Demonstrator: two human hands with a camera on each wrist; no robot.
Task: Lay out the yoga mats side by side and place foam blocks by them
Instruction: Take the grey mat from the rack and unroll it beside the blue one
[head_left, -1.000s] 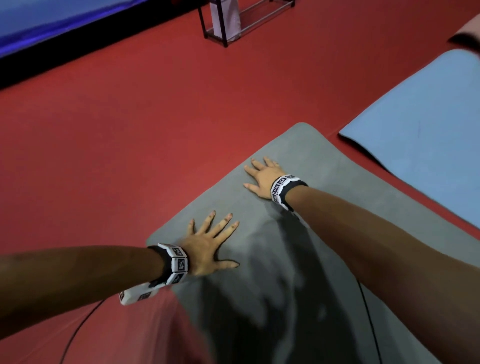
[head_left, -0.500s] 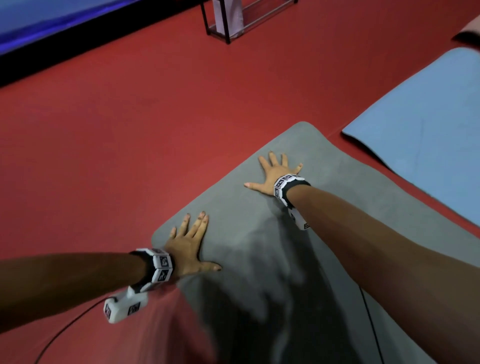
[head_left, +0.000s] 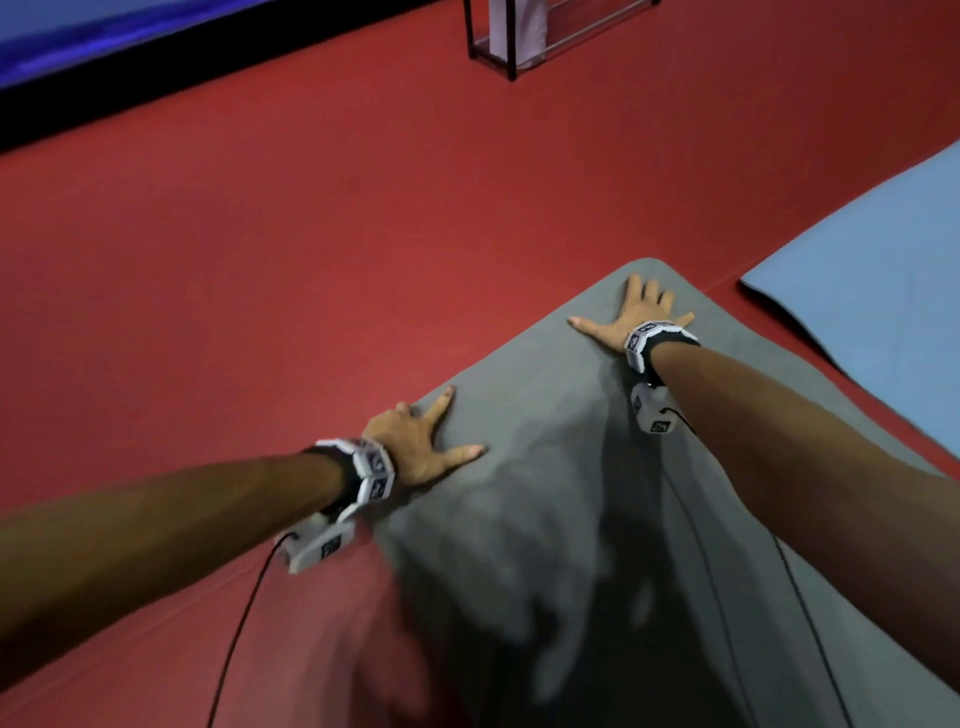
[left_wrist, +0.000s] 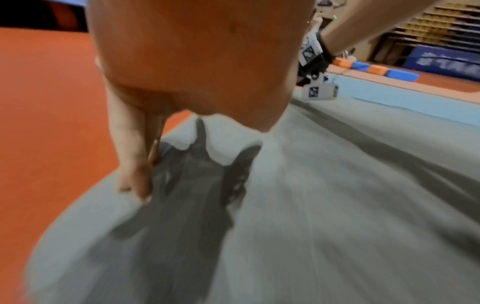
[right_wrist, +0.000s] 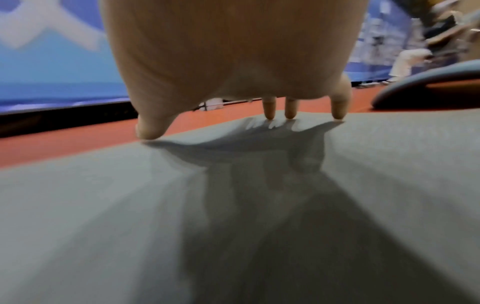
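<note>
A grey yoga mat (head_left: 540, 415) lies unrolled on the red floor, running from the lower right toward the middle. My left hand (head_left: 418, 441) presses on its left edge with forefinger and thumb spread; in the left wrist view the fingers (left_wrist: 135, 164) point down onto the mat's rim. My right hand (head_left: 638, 314) lies flat with spread fingers near the far corner. A light blue mat (head_left: 872, 291) lies to the right, a strip of floor between them. Orange foam blocks (left_wrist: 342, 61) and blue foam blocks (left_wrist: 402, 74) sit in a row beyond the blue mat.
A black metal rack (head_left: 511, 52) stands on the red floor (head_left: 260, 234) at the far top. A blue padded wall (head_left: 104, 36) with a black base runs along the upper left. Thin cables hang from both wristbands.
Both hands have slid apart across the grey mat. The left hand moved left to the mat's edge; the right hand moved up toward the far corner.
</note>
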